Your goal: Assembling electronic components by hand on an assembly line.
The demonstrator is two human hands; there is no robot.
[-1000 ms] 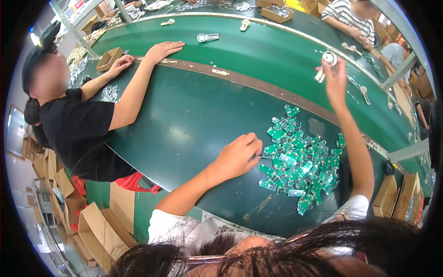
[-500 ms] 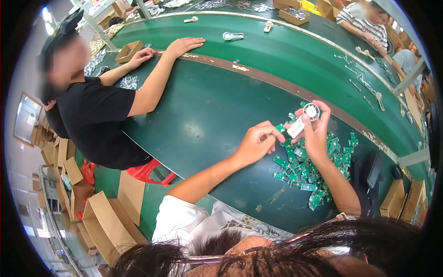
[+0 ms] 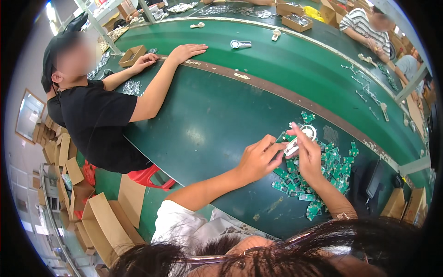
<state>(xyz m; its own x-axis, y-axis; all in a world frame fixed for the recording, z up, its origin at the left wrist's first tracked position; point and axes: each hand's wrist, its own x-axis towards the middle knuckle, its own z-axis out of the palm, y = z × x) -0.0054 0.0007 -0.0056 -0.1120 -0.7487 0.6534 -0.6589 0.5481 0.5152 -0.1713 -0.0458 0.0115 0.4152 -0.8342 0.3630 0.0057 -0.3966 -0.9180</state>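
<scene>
A white plastic shell with a round ring head and a short handle (image 3: 292, 147), shaped like a handheld fan housing, is held tilted above a pile of small green circuit boards (image 3: 330, 165). Around its side and head curl the fingers of my right hand (image 3: 310, 159). My left hand (image 3: 260, 159) is closed, thumb and index fingertip at the handle's lower end. Whether a small part is also between those fingertips is hidden. The handle's open inner side shows, with a small reddish detail in it. More boards (image 3: 308, 117) lie just beyond the shell.
Beyond the brown table edge (image 3: 272, 92) runs a green conveyor belt (image 3: 207, 41) carrying a similar white shell (image 3: 241, 44). A co-worker in black (image 3: 99, 115) sits at left, forearms on the table. A dark device (image 3: 374, 179) and cardboard boxes (image 3: 413, 205) stand at right.
My left hand has come up to the shell's handle. My right hand has turned the shell, so its open inner side shows now, and has lowered it. The view has shifted slightly.
</scene>
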